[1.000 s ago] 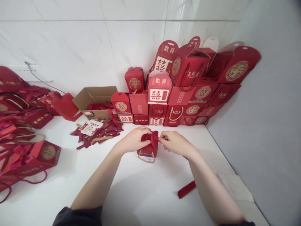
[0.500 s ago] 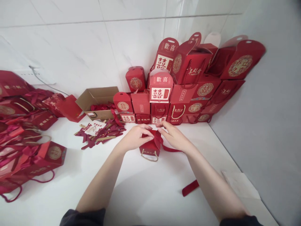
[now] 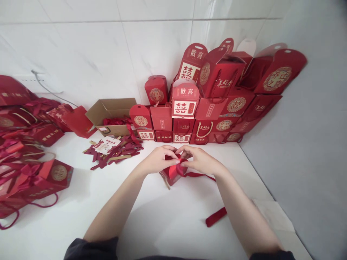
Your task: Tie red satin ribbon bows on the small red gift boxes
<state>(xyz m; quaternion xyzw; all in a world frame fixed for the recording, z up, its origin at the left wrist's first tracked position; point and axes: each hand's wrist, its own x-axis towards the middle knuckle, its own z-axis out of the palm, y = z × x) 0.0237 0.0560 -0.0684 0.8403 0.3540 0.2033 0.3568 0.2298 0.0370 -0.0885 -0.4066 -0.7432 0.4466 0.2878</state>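
Note:
A small red gift box (image 3: 173, 177) stands on the white table, turned at an angle, with a tan cord handle (image 3: 166, 181) at its front left. My left hand (image 3: 160, 159) is closed on the ribbon at the top of the box. From the other side my right hand (image 3: 197, 159) pinches the same dark red ribbon (image 3: 200, 175), whose tail runs right beneath my wrist. Both sets of fingertips nearly meet over the box and partly hide its top.
Stacked red boxes (image 3: 211, 108) stand along the wall. A cardboard box (image 3: 116, 129) of ribbons and a pile of dark red tags (image 3: 119, 151) lie left of them. Finished-looking boxes (image 3: 40, 180) crowd the far left. A ribbon piece (image 3: 216, 216) lies front right.
The small box has turned, its cord handle now at the front left. Both hands have closed in on the ribbon, which now loops over the top.

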